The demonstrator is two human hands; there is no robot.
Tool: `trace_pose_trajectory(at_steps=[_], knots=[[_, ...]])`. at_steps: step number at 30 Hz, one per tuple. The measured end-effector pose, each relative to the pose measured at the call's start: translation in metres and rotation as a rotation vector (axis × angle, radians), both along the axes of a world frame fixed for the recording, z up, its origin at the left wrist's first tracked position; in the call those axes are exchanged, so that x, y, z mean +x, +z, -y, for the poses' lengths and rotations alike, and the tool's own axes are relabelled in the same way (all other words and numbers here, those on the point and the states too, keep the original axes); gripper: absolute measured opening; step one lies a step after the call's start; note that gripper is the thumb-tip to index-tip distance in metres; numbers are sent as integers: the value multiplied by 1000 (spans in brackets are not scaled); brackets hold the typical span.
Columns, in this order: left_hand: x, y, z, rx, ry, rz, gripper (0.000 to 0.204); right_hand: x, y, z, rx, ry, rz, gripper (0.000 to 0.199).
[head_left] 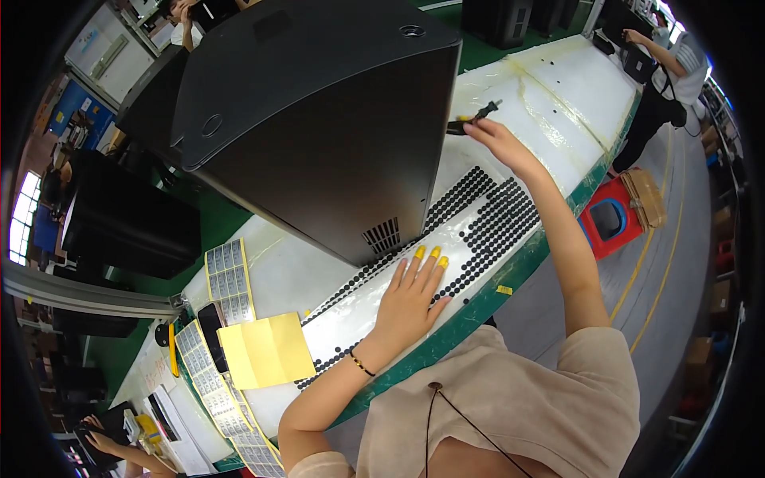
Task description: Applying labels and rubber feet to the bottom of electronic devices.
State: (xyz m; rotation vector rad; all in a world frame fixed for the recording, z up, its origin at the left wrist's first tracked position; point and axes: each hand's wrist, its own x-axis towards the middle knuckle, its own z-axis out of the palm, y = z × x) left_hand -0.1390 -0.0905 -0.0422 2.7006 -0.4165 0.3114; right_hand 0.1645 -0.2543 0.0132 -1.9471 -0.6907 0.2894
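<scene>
Two hands are at work on this long white bench, and the nearer one is my left hand. It lies flat, fingers spread, holding nothing, on the sheet of small black round pads that runs along the bench's near green edge. Three of its fingertips wear yellow caps, and they stop just short of the big black cabinet, touching distance from its lower corner with the vent slots. To my left along the bench sit a yellow paper sheet, a dark phone and strips of grey label sheets, close together, so there is little free surface that way.

Farther out, my right hand reaches past the cabinet's right vertical edge, fingers pinched shut on a black power plug right beside that edge. Beyond it the white bench lies open toward the far end, where another person stands. Off the bench's edge to my right, a red stool stands on the grey floor.
</scene>
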Motion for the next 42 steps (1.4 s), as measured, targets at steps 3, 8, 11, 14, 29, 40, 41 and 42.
trace_pose_trajectory(at_steps=[3,8,11,14,29,40,41,42], knots=[[5,5,2,-24,32,-10,57,-22,-14,26,-108,-107,201,34],[21,12,13,-111,40,2,54,-78,-15,55,-263,17,400,16],[42,12,28,-217,11,23,51,-100,-17,52,-323,150,710,10],[63,10,41,-195,17,89,50,-109,-24,47,-325,105,784,10],[100,-1,43,-436,54,215,45,-99,-40,42,-252,120,824,18],[103,-9,41,-141,105,269,29,-84,22,17,-5,46,751,15],[103,-11,42,-99,119,254,26,-84,40,12,85,13,746,15],[103,-14,42,-113,129,286,16,-86,60,7,191,-16,726,13]])
